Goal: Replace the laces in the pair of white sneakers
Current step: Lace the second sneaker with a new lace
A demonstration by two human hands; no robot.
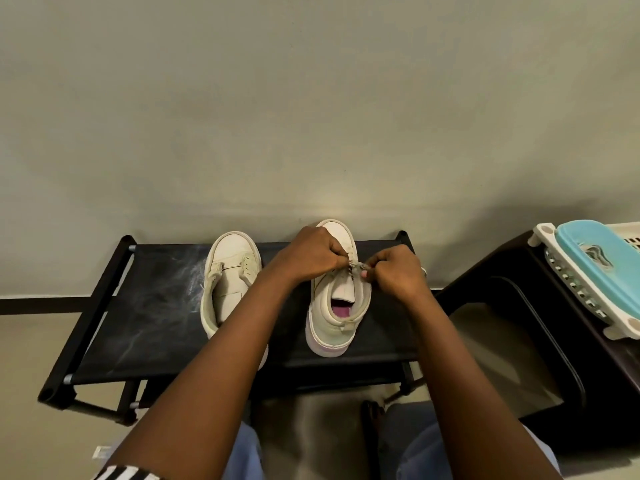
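Head view: 2 white sneakers stand on a black rack point(156, 306) against the wall. Over the right-side sneaker point(341, 306), the left hand point(308, 254) and right hand point(398, 275) each pinch the lace point(355, 265) near the toe-end eyelets, fingers curled. I'd keep it flat and the ends even before crossing upward. The other sneaker point(228, 271) shows 1 lace bar.
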